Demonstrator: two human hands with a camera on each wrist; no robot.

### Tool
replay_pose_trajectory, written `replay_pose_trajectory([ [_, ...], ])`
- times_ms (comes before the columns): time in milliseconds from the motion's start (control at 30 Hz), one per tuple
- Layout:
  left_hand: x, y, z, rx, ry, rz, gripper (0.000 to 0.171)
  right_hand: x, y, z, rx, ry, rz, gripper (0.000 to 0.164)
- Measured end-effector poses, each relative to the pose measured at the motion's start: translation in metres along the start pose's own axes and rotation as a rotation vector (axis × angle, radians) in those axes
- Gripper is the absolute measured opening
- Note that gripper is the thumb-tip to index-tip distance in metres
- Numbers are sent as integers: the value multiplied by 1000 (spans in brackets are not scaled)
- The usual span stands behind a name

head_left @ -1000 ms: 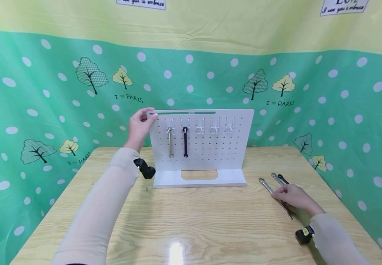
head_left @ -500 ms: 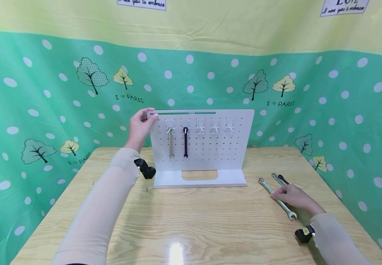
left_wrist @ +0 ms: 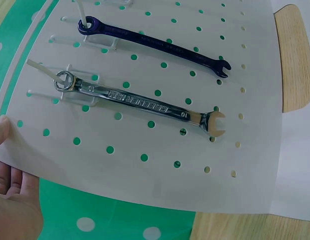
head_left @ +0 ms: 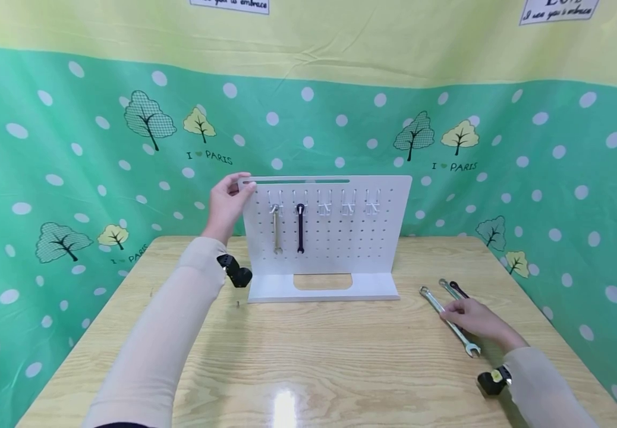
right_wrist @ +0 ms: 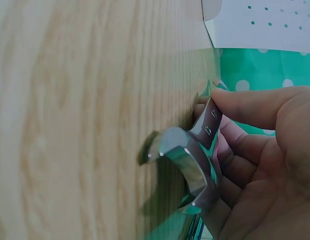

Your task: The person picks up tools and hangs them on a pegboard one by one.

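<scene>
My left hand (head_left: 225, 208) grips the upper left corner of a white pegboard (head_left: 351, 252), thumb in front and fingers behind. Two combination wrenches hang from its hooks by their ring ends: a silver wrench (left_wrist: 134, 100) and, to its right, a dark one (left_wrist: 155, 45). On the table at the right, my right hand (head_left: 477, 320) pinches a silver combination wrench (head_left: 462, 339) by its shaft, between thumb and fingers. Its open end (right_wrist: 187, 160) points toward me, close over the wood. Beyond that hand lie another silver wrench (head_left: 447, 288) and a dark wrench (head_left: 459, 289), partly hidden by it.
Three bare white hooks (head_left: 348, 205) sit in a row right of the hung wrenches. The pegboard's foot (head_left: 271, 290) rests on the wooden table (head_left: 330, 362). A tiny object (head_left: 238, 304) lies left of the foot. Behind hangs a green and yellow curtain (head_left: 308, 119).
The wrench in my right hand has rolled, so its open end now shows flatter and brighter from above. My left hand stays at the pegboard's corner.
</scene>
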State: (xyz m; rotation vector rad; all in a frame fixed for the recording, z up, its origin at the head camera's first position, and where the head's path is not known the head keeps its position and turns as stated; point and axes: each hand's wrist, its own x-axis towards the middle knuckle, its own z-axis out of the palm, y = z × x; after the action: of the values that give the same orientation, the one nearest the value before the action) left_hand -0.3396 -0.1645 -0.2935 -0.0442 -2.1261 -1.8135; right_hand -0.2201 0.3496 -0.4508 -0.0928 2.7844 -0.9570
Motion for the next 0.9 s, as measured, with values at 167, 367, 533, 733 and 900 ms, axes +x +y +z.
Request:
replay_pose_trajectory([
  [167,0,-1,0,8,4,4,38,0,-4,-1,18,7,-2,24],
  [367,0,-1,0,10,10,3,36,-1,-10,-1,79,-5,13,26],
  [533,0,-1,0,4,9,6,34,1,-22,0,102,-4,-10,24],
  [733,0,-1,0,3,9,3,37,5,-41,4,105,5,-77,22],
  [900,0,-1,0,-2,3,12,39,8,-58,5,146,-16,-113,21],
])
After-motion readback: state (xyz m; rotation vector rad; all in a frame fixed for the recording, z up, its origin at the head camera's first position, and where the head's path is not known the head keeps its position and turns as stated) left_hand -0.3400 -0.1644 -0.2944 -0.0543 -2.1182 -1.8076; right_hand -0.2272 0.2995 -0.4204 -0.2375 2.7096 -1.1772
